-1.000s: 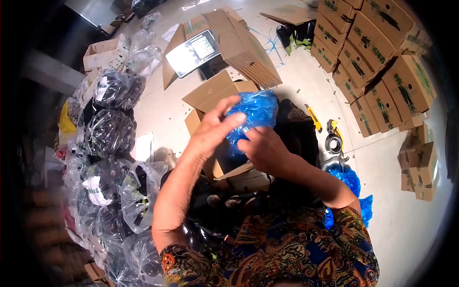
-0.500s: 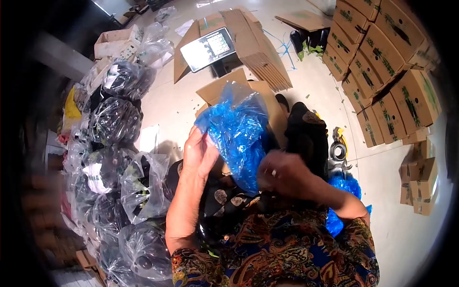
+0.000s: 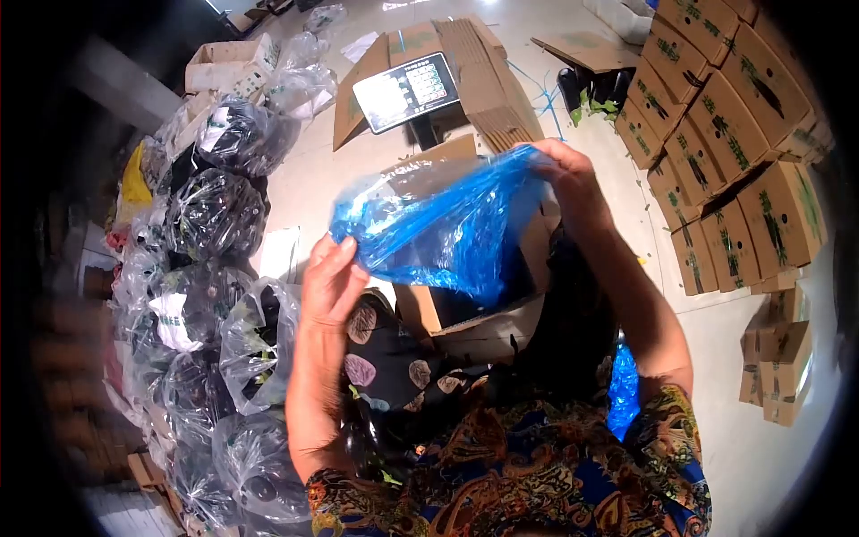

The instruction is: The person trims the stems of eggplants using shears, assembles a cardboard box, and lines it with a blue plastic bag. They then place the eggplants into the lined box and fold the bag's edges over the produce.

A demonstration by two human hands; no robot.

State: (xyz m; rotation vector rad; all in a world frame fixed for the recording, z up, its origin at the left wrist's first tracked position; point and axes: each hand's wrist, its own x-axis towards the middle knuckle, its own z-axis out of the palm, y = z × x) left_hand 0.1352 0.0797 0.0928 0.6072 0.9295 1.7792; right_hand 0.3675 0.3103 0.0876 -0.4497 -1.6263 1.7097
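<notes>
We hold the blue bag (image 3: 438, 228) stretched between our hands: left hand (image 3: 333, 273) pinching one corner, right hand (image 3: 565, 174) gripping the other (above an open box (image 3: 447, 309)).

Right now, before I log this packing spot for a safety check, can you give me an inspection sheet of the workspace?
Surface: pale floor, dotted with small scraps.
Job's things: blue plastic bag, stretched in the air above an open cardboard box.
Clutter: clear bags with dark contents heaped at left; flat cartons ahead; more blue plastic by the right arm.
Hands: left hand pinches the bag's lower edge; right hand grips its upper edge.
Cables: nothing seen.
Surroundings: weighing scale ahead; stacked printed cartons at right.
</notes>
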